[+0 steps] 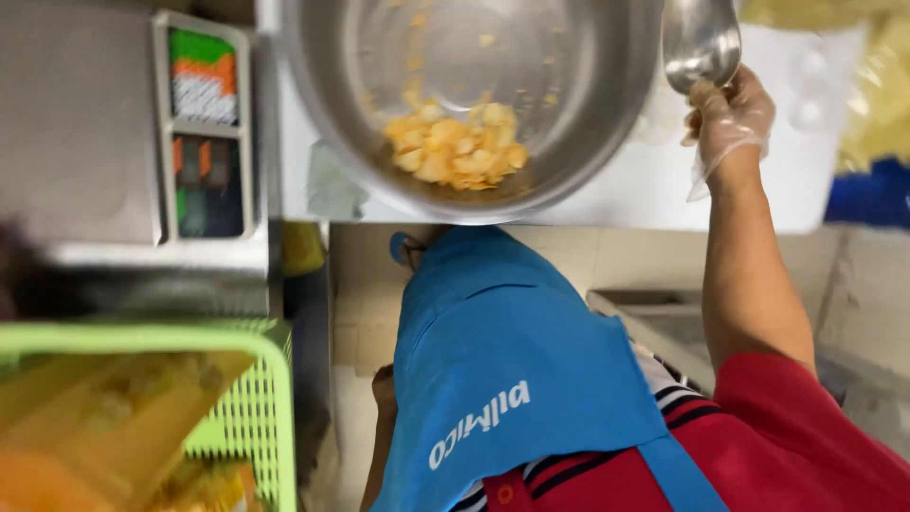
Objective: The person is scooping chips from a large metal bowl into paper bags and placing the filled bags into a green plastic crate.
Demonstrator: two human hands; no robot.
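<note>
A gloved right hand [728, 118] closes in a fist around the handle of a metal scoop [700, 43], held upright beside a large steel bowl [607, 114] on the white counter [626, 194]; the left hand is out of view. The scoop looks light, rigid and slick, best gripped by its handle, while the yellow chips [455, 147] heaped in the bowl seem brittle
</note>
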